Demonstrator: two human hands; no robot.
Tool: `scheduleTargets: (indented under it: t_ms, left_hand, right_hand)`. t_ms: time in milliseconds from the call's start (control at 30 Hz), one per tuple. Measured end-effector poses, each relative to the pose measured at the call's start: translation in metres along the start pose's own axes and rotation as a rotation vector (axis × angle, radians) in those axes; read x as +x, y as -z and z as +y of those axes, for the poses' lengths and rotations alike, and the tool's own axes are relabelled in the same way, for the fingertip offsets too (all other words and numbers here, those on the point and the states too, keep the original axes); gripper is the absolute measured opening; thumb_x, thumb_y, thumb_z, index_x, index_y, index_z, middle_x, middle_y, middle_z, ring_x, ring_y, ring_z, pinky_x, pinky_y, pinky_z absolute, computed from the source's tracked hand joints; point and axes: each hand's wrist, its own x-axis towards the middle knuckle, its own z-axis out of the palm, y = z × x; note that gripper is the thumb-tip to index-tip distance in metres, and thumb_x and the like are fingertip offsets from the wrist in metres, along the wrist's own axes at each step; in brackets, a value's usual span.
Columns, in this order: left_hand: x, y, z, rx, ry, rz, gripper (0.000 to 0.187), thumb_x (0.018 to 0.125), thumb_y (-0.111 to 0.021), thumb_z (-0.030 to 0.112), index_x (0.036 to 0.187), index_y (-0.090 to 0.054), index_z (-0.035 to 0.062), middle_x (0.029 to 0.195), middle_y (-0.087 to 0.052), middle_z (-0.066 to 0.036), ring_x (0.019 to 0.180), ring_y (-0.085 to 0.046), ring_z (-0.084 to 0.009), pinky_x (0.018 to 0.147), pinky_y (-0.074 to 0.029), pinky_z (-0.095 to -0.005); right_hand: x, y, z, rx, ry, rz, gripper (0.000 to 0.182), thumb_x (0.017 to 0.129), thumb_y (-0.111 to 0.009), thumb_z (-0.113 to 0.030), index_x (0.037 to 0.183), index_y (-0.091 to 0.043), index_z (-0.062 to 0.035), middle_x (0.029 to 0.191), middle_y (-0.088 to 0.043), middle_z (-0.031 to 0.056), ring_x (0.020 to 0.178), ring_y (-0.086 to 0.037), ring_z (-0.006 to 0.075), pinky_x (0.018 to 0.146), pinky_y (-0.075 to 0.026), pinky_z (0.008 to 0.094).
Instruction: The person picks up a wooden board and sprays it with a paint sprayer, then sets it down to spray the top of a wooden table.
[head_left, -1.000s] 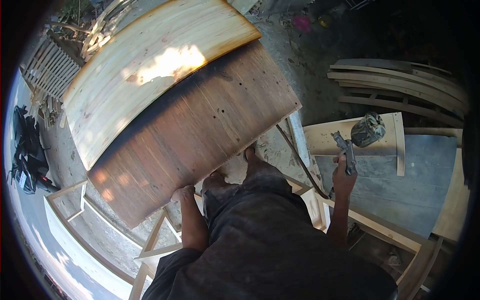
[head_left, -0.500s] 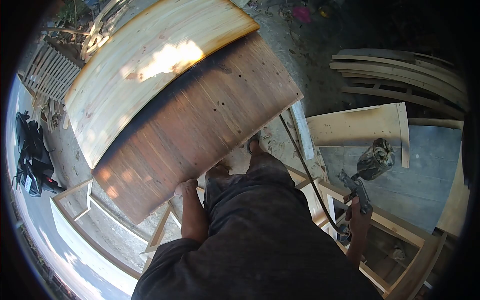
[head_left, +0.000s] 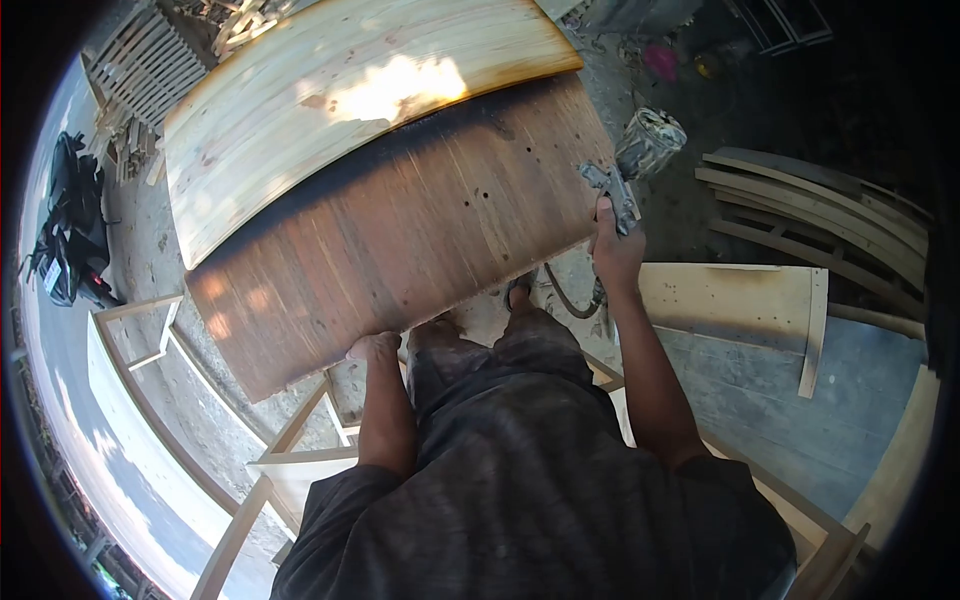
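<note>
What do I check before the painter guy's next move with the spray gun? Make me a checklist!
1. Right hand has hold of the spray gun: ok.
2. Left hand is at the near edge of the brown board: ok. Whether it grips or just rests there: cannot tell.
3. Hands covered by gloves: not ok, both are bare.
4. Enough inside the cup: cannot tell, its contents don't show.
5. Hose joined firmly to the gun: cannot tell, the joint is hidden.
</note>
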Motion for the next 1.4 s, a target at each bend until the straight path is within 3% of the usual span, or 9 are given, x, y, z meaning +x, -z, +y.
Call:
scheduleTargets:
  t_ms: [100, 233, 567, 733, 967, 1133, 1233, 1333, 1400]
  left_hand:
    - [-0.003, -0.002, 0.001, -0.048, -0.009, -0.02, 0.096, 0.098, 0.005, 0.077, 0.162, -0.036, 0.0173, 0.165, -0.039, -0.011, 0.154, -0.031, -0.0373, 0.127, -0.022, -0.0625]
    - [-0.011, -0.003, 0.001, -0.095, -0.031, -0.055, 0.097, 0.098, 0.005, 0.077, 0.162, -0.036, 0.0173, 0.165, -0.038, -0.011, 0.154, -0.03, -0.0373, 0.127, -0.022, -0.0626]
    - [-0.032, -0.014, 0.006, -0.171, -0.051, -0.115, 0.097, 0.097, 0.006, 0.077, 0.162, -0.035, 0.0174, 0.166, -0.038, -0.011, 0.154, -0.03, -0.0374, 0.127, -0.021, -0.0628]
    - [-0.044, -0.026, 0.012, -0.225, -0.095, -0.047, 0.093, 0.099, 0.004, 0.075, 0.163, -0.033, 0.0175, 0.166, -0.037, -0.012, 0.154, -0.03, -0.0383, 0.127, -0.021, -0.0624]
    - [-0.051, -0.034, 0.021, -0.216, -0.037, 0.062, 0.094, 0.099, 0.003, 0.076, 0.162, -0.035, 0.0178, 0.166, -0.036, -0.013, 0.154, -0.029, -0.0392, 0.127, -0.023, -0.0619]
    - [-0.05, -0.033, 0.029, -0.283, -0.013, 0.01, 0.096, 0.098, 0.003, 0.077, 0.162, -0.035, 0.0177, 0.167, -0.035, -0.013, 0.155, -0.028, -0.0385, 0.127, -0.022, -0.0607]
    - [-0.044, -0.034, 0.039, -0.304, -0.019, 0.012, 0.095, 0.098, 0.002, 0.077, 0.162, -0.036, 0.0182, 0.167, -0.036, -0.012, 0.155, -0.028, -0.038, 0.127, -0.022, -0.0612]
    - [-0.033, -0.024, 0.041, -0.303, -0.028, 0.034, 0.093, 0.099, 0.0, 0.076, 0.162, -0.036, 0.0188, 0.167, -0.036, -0.01, 0.155, -0.029, -0.0378, 0.126, -0.022, -0.0627]
    - [-0.033, -0.023, 0.044, -0.335, -0.03, 0.024, 0.092, 0.099, -0.001, 0.076, 0.162, -0.037, 0.0185, 0.167, -0.037, -0.009, 0.155, -0.029, -0.0377, 0.126, -0.022, -0.0627]
  right_hand:
    - [-0.001, -0.046, 0.002, -0.07, 0.132, -0.072, 0.044, 0.103, -0.067, -0.04, 0.102, -0.072, 0.0041, 0.074, -0.066, 0.0088, 0.07, -0.062, 0.0199, 0.068, -0.051, 0.0369]
    - [-0.028, -0.093, -0.005, -0.04, 0.295, -0.225, 0.04, 0.104, -0.066, -0.036, 0.106, -0.071, 0.0034, 0.079, -0.07, 0.0138, 0.07, -0.065, 0.0228, 0.067, -0.051, 0.038]
    - [-0.109, -0.179, -0.061, 0.051, 0.454, -0.59, 0.036, 0.103, -0.067, -0.035, 0.11, -0.072, 0.001, 0.087, -0.072, 0.0182, 0.079, -0.073, 0.0326, 0.071, -0.055, 0.0405]
    - [-0.1, -0.192, -0.058, 0.012, 0.429, -0.503, 0.039, 0.102, -0.068, -0.037, 0.109, -0.071, 0.0016, 0.085, -0.071, 0.0176, 0.076, -0.071, 0.03, 0.07, -0.054, 0.0401]
    - [-0.053, -0.135, -0.028, -0.168, 0.339, -0.199, 0.045, 0.103, -0.066, -0.042, 0.108, -0.071, 0.0029, 0.076, -0.067, 0.015, 0.067, -0.062, 0.0264, 0.066, -0.05, 0.0404]
    - [-0.065, -0.136, -0.036, -0.16, 0.273, -0.048, 0.049, 0.103, -0.066, -0.043, 0.109, -0.07, 0.0054, 0.076, -0.066, 0.013, 0.068, -0.06, 0.0238, 0.066, -0.049, 0.0405]
    - [-0.082, -0.159, -0.038, -0.141, 0.249, -0.144, 0.048, 0.104, -0.066, -0.042, 0.108, -0.07, 0.0052, 0.076, -0.066, 0.0119, 0.069, -0.059, 0.0219, 0.067, -0.049, 0.0388]
    - [-0.12, -0.192, -0.06, -0.073, 0.321, -0.286, 0.046, 0.103, -0.067, -0.044, 0.095, -0.069, 0.0009, 0.075, -0.065, 0.0031, 0.066, -0.06, 0.012, 0.063, -0.049, 0.0321]
    - [-0.143, -0.215, -0.074, -0.086, 0.349, -0.385, 0.042, 0.103, -0.067, -0.04, 0.1, -0.07, 0.002, 0.078, -0.067, 0.0081, 0.071, -0.063, 0.0173, 0.067, -0.05, 0.0347]
